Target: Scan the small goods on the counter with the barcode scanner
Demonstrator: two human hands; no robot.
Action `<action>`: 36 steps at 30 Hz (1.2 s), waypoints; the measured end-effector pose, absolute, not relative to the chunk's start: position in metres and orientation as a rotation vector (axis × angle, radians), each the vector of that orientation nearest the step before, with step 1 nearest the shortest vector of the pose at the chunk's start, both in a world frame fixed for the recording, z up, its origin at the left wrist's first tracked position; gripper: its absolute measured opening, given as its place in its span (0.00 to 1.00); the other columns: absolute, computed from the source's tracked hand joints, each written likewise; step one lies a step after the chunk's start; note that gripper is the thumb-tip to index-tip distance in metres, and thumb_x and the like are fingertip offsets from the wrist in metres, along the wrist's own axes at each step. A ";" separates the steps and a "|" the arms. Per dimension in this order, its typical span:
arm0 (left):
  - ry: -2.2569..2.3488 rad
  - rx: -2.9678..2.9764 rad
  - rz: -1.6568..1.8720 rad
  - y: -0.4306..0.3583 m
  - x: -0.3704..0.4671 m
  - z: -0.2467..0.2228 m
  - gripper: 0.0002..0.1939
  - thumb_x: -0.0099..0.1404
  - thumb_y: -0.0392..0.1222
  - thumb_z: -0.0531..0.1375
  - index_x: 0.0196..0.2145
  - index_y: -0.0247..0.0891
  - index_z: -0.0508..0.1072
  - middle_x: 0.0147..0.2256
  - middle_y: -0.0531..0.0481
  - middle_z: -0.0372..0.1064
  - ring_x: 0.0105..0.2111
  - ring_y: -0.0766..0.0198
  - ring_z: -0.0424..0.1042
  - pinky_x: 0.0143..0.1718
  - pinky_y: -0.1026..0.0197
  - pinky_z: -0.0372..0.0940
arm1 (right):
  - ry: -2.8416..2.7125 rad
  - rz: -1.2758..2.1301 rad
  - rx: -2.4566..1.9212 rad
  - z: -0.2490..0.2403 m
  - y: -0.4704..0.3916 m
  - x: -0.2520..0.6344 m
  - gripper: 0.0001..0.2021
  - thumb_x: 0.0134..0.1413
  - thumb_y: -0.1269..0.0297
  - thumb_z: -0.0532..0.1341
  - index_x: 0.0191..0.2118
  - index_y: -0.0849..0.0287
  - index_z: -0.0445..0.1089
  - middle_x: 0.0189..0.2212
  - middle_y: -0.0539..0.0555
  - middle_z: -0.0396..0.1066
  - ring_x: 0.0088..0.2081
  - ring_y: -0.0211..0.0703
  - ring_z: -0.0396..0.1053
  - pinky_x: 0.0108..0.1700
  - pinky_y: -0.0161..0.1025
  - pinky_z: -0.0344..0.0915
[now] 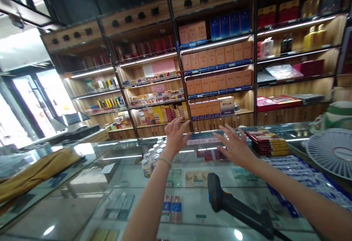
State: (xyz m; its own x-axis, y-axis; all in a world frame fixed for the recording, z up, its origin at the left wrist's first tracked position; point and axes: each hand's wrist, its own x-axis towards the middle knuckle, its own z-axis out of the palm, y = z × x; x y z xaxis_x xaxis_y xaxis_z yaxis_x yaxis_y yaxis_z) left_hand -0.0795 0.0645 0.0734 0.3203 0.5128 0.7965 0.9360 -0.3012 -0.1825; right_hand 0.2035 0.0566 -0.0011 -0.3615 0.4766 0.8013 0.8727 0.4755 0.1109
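My left hand [176, 135] is held out over the glass counter [189, 189], palm turned inward and fingers apart, with nothing in it. Just left of it stand several small jars with silvery lids [154, 152]. Across from it, my right hand [233, 143] is also spread and holds nothing. It is nearest to a stack of red and yellow packets [266, 142] on the counter's right. Between my forearms lies a black handheld barcode scanner [236, 206], its cable running off the bottom edge.
Rows of blue-white packs [299, 176] and a white slatted plastic basket [334, 153] sit at the right. A mustard-coloured cloth [38, 173] lies on the left counter. Behind, lit wooden shelves hold orange boxes [214, 59]. Flat packs [172, 208] show beneath the glass.
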 end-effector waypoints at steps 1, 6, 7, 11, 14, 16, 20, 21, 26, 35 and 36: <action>-1.292 -1.920 -0.839 0.065 -0.088 0.077 0.26 0.68 0.55 0.57 0.62 0.51 0.66 0.64 0.44 0.57 0.64 0.47 0.53 0.64 0.43 0.45 | -2.011 -0.707 -1.105 0.000 0.060 0.197 0.24 0.66 0.50 0.54 0.65 0.45 0.63 0.68 0.56 0.57 0.69 0.55 0.47 0.68 0.60 0.34; -1.394 -1.880 -0.821 0.067 -0.123 0.090 0.26 0.67 0.52 0.59 0.62 0.51 0.66 0.63 0.44 0.59 0.63 0.46 0.54 0.63 0.41 0.47 | -1.992 -0.656 -1.107 0.004 0.082 0.163 0.23 0.67 0.50 0.53 0.64 0.45 0.63 0.65 0.57 0.61 0.68 0.53 0.50 0.67 0.58 0.36; -1.416 -1.877 -0.806 0.068 -0.129 0.091 0.26 0.67 0.51 0.59 0.62 0.51 0.66 0.63 0.44 0.60 0.62 0.46 0.55 0.63 0.41 0.47 | -1.991 -0.640 -1.107 0.006 0.087 0.155 0.23 0.67 0.51 0.52 0.64 0.45 0.64 0.65 0.57 0.61 0.67 0.52 0.51 0.67 0.58 0.37; -1.560 -1.843 -0.723 0.075 -0.151 0.084 0.27 0.64 0.49 0.62 0.60 0.50 0.67 0.62 0.42 0.61 0.61 0.44 0.56 0.61 0.37 0.50 | -2.016 -0.596 -1.111 0.011 0.108 0.119 0.23 0.66 0.51 0.53 0.63 0.47 0.64 0.64 0.58 0.62 0.66 0.53 0.53 0.65 0.57 0.41; -1.704 -1.817 -0.634 0.084 -0.163 0.069 0.26 0.63 0.46 0.63 0.59 0.50 0.69 0.62 0.41 0.60 0.62 0.42 0.55 0.61 0.31 0.49 | -2.069 -0.544 -1.131 0.013 0.124 0.088 0.23 0.66 0.52 0.53 0.63 0.47 0.64 0.64 0.57 0.62 0.66 0.54 0.53 0.65 0.59 0.43; -1.776 -1.821 -0.590 0.090 -0.169 0.057 0.23 0.62 0.46 0.64 0.56 0.51 0.72 0.62 0.41 0.60 0.62 0.41 0.55 0.60 0.28 0.48 | -2.118 -0.484 -1.135 0.012 0.133 0.069 0.23 0.65 0.53 0.54 0.63 0.47 0.63 0.64 0.58 0.62 0.66 0.55 0.52 0.64 0.61 0.44; -1.804 -1.867 -0.514 0.098 -0.174 0.039 0.19 0.64 0.45 0.61 0.53 0.51 0.74 0.63 0.40 0.60 0.63 0.39 0.54 0.60 0.23 0.46 | -2.240 -0.352 -1.129 0.009 0.144 0.036 0.23 0.64 0.54 0.56 0.63 0.47 0.64 0.66 0.59 0.59 0.68 0.57 0.49 0.65 0.65 0.42; -1.816 -1.867 -0.503 0.099 -0.173 0.036 0.18 0.64 0.44 0.61 0.53 0.50 0.74 0.63 0.40 0.60 0.64 0.39 0.54 0.60 0.23 0.45 | -2.274 -0.316 -1.142 0.009 0.145 0.029 0.23 0.64 0.54 0.56 0.64 0.46 0.63 0.67 0.60 0.57 0.69 0.57 0.47 0.65 0.66 0.41; -1.890 -1.879 -0.410 0.100 -0.166 0.029 0.19 0.63 0.40 0.61 0.52 0.49 0.76 0.65 0.42 0.59 0.66 0.39 0.51 0.63 0.24 0.41 | -2.408 -0.198 -1.246 0.010 0.154 0.002 0.25 0.63 0.55 0.58 0.65 0.47 0.62 0.70 0.60 0.51 0.71 0.58 0.42 0.66 0.67 0.36; -1.943 -1.899 -0.203 0.090 -0.154 0.034 0.19 0.68 0.39 0.54 0.54 0.45 0.75 0.69 0.43 0.53 0.70 0.41 0.44 0.66 0.26 0.37 | -2.494 -0.143 -1.281 0.013 0.166 -0.020 0.20 0.60 0.56 0.62 0.57 0.51 0.72 0.70 0.62 0.49 0.71 0.60 0.40 0.66 0.68 0.37; -1.948 -1.905 -0.206 0.089 -0.154 0.034 0.19 0.68 0.39 0.54 0.53 0.45 0.75 0.69 0.43 0.53 0.70 0.41 0.44 0.66 0.26 0.36 | -2.500 -0.139 -1.280 0.013 0.166 -0.021 0.19 0.60 0.56 0.62 0.56 0.52 0.72 0.70 0.62 0.49 0.71 0.60 0.40 0.66 0.68 0.37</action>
